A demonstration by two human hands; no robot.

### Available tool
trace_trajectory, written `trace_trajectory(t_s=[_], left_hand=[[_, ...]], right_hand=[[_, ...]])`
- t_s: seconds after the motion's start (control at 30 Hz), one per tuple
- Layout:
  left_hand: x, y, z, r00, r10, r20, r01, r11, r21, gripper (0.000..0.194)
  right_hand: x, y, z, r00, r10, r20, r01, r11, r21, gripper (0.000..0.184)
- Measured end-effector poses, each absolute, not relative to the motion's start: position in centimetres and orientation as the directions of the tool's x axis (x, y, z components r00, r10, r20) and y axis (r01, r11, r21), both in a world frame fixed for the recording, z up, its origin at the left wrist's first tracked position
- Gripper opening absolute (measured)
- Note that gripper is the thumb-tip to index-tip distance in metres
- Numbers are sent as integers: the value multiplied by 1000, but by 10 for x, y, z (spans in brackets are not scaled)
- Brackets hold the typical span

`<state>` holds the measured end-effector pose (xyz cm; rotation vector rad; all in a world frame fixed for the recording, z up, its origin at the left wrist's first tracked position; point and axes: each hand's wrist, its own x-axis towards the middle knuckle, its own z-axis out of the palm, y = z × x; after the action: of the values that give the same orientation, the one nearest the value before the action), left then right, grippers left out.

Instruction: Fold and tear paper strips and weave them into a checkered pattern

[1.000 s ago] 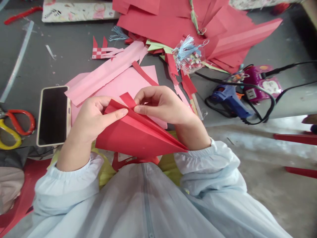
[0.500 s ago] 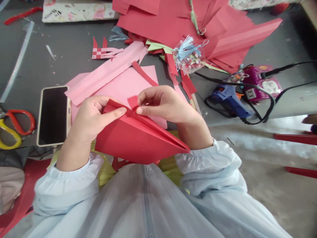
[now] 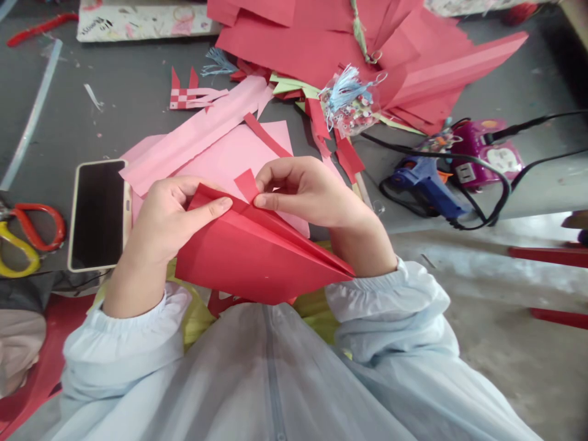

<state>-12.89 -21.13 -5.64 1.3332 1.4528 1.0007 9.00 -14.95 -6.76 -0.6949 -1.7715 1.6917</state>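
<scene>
Left grip [image 3: 168,211] pinches the folded red paper sheet [image 3: 248,260] by its far edge — apparently steadying it — while the right grip [image 3: 307,195] pinches where a short red paper strip [image 3: 247,185] meets the fold, likely for fine control. The sheet is held at the gray desk [image 3: 133,76]'s near edge, perhaps because pink paper sheets [image 3: 199,138] lie beyond.

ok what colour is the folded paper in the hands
The folded paper is red, best seen in the head view.
</scene>
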Motion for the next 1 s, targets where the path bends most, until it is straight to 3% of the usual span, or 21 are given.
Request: trace_trajectory(t_s=[0.33,0.5,0.7,0.87,1.0], left_hand=[[-129,-213,-51,-37,994,-105,326,112,939,17],[-132,-207,-61,-132,972,195,334,-142,932,17],[-141,-205,-56,-379,739,557,503,-341,794,16],[-148,-209,-50,-461,681,569,496,-333,802,12],[-144,-208,-52,-443,741,505,436,-315,843,14]], right_hand=[[90,-149,-67,-722,691,-23,24,-8,-1000,24],[88,-151,-63,-713,698,-72,-24,-128,-992,30],[91,-147,-65,-534,830,-160,-199,-307,-931,36],[96,-143,-63,-387,911,-143,-392,-303,-868,27],[97,-139,-59,-374,905,-201,-520,-384,-763,20]])
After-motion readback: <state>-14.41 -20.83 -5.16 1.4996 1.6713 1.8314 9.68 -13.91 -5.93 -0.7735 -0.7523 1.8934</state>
